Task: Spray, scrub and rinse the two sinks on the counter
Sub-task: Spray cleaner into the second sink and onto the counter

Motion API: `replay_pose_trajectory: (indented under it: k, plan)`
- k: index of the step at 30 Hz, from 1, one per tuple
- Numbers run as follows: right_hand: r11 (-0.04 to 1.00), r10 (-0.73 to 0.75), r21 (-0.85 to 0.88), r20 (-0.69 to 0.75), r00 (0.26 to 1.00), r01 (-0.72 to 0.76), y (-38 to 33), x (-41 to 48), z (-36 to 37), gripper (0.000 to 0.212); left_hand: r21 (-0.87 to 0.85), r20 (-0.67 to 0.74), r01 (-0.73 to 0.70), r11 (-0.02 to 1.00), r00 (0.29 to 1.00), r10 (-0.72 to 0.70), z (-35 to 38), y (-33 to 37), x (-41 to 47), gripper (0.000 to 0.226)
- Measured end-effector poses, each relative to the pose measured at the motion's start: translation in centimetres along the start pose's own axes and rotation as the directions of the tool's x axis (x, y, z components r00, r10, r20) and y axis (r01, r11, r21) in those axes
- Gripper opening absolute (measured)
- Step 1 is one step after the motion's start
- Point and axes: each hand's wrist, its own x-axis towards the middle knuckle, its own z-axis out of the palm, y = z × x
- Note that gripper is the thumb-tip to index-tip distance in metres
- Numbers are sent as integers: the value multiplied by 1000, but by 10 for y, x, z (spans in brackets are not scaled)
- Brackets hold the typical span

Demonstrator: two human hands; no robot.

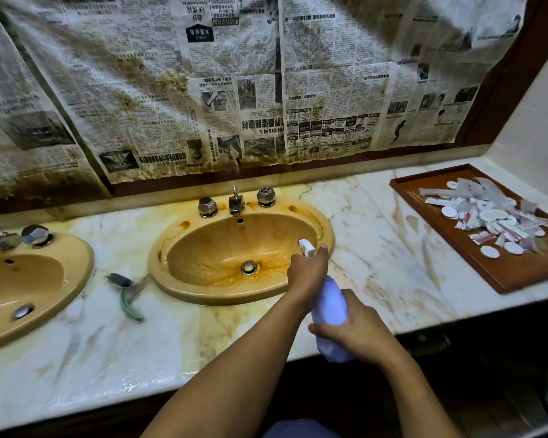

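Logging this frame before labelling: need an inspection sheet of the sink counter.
Surface: marble counter, wet, yellow-brown stains.
Job's things: middle sink stained orange; left sink partly out of frame; spray bottle pointing at the middle sink; brush lying between the sinks.
Clutter: brown tray of small packets at right.
Hands: left hand grips the bottle's trigger end; right hand holds its body.
Cables: nothing seen.
Surroundings: stained newspaper covering the wall behind.
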Motion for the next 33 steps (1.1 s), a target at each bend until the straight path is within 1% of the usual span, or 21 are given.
replay_pose_trajectory:
  k: [2,7,9,11,15,19,21,24,28,30,33]
  plan:
    - [1000,17,-5,-10,1000,-17,1,-2,0,69,17,49,11,1000,999,-12,0,-1,0,51]
    - [999,33,-32,-40,999,-34,3,-8,6,76,86,17,-8,996,1000,6,2,0,-3,45]
    - [999,43,-20,-54,998,-44,5,-10,7,73,64,27,-24,998,999,22,5,-1,-5,42]
    - [999,54,-4,-51,997,-54,7,-11,6,70,30,52,-21,999,998,20,7,-5,-7,45]
    - [997,76,4,-55,996,-76,10,-14,8,72,12,110,-2,1000,994,1,7,-8,-10,37]
    - [997,76,-27,-73,994,-78,9,-18,14,72,90,35,-28,995,999,25,6,-6,-13,43]
    - [996,73,-38,-89,993,-76,8,-20,16,69,105,22,-40,994,999,37,6,-5,-15,44]
    - [997,78,-18,-105,991,-80,8,-19,18,66,67,54,-83,994,995,79,5,-7,-15,43]
    - [995,103,1,-114,988,-103,7,-21,22,67,18,141,-53,998,989,50,3,-12,-15,36]
    - [994,106,2,-117,987,-107,7,-23,24,67,52,136,-61,997,989,53,2,-13,-14,34]
    - [994,100,-22,-119,988,-104,5,-26,27,67,150,92,-87,985,993,74,-2,-12,-12,34]
